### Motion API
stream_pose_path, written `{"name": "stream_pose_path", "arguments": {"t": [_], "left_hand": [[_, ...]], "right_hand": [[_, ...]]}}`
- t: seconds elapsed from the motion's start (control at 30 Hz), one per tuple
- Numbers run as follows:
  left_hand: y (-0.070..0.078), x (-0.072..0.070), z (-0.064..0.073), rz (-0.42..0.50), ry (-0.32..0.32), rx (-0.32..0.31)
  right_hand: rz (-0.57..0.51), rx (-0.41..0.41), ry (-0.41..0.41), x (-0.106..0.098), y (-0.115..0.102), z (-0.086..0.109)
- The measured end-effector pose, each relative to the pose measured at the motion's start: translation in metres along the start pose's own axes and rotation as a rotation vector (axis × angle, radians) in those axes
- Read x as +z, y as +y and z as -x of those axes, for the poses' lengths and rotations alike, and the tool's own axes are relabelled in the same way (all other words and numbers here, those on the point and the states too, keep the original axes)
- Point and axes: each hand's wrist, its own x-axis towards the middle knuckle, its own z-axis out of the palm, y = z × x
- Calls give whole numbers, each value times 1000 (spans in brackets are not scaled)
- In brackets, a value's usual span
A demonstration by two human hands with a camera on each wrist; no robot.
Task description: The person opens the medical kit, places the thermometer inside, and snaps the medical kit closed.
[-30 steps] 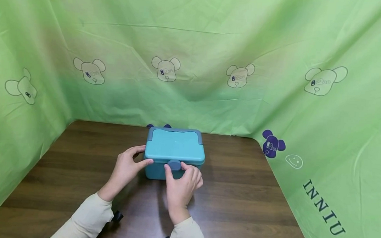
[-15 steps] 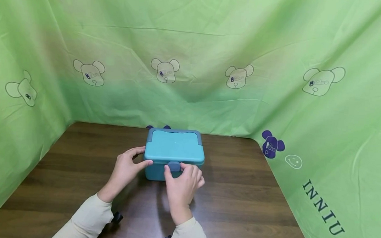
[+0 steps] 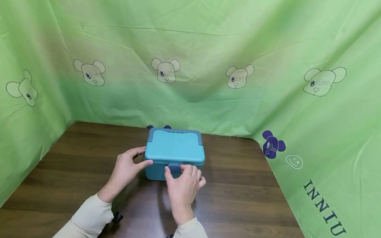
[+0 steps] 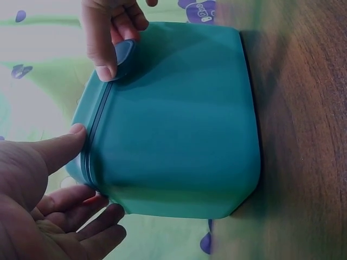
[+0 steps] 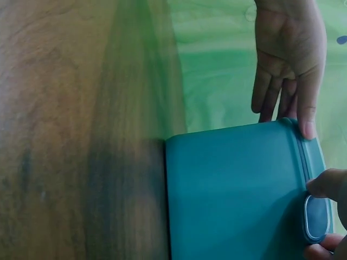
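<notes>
A teal lunch box (image 3: pixel 174 146) with its lid closed stands on the wooden table. A blue-grey carry handle (image 3: pixel 197 134) lies folded along the back of the lid. My left hand (image 3: pixel 126 169) grips the box's front left corner. Its thumb presses at the lid seam and the fingers reach along the left side, as the left wrist view also shows. My right hand (image 3: pixel 183 188) pinches the oval blue-grey latch (image 3: pixel 174 168) at the middle of the front, thumb on one end and fingertips on the other. The box's inside is hidden.
Green fabric (image 3: pixel 203 109) printed with bear heads hangs behind the table and on both sides. The brown wooden table (image 3: pixel 238 192) reaches back to it, with the box near the far edge. Both forearms wear pale sleeves (image 3: pixel 92 214).
The latch appears slightly lower on the front, and the right hand has shifted a little right and down with it. The left hand and the box hold nearly still.
</notes>
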Motion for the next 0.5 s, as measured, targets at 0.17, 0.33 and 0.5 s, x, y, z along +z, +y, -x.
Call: {"name": "stream_pose_path", "arguments": {"t": [0.17, 0.33, 0.5], "left_hand": [[1, -1, 0, -6, 8, 8], [0, -1, 1, -11, 14, 21], [2, 0, 2, -7, 8, 28]], "right_hand": [[-10, -9, 38, 3, 1, 2], [-31, -34, 87, 10, 3, 7], [-61, -58, 141, 16, 7, 10]]}}
